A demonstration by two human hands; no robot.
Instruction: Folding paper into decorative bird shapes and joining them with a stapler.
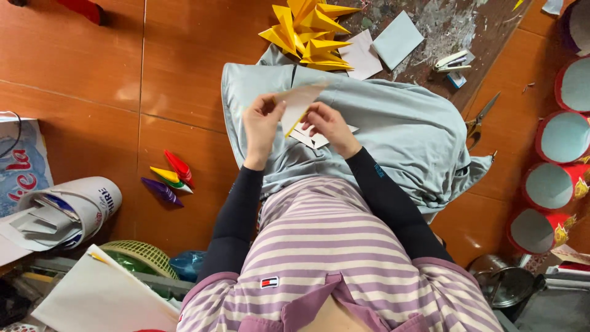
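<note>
Over the lap, on a grey cloth [393, 123], both hands pinch one pale paper piece [299, 101]: left hand [261, 123] grips its lower-left edge, right hand [329, 123] holds the right side. Looks like mid-fold; next crease likely needs aligned edges and firm fingertip pressure. White paper scraps [313, 138] lie beneath. Left, small coloured folded cones [167, 178] on floor. Farther: yellow folded points [310, 31], scissors [482, 117], red-rimmed cylinders [562, 138]. Nothing blocks the hands.
</note>
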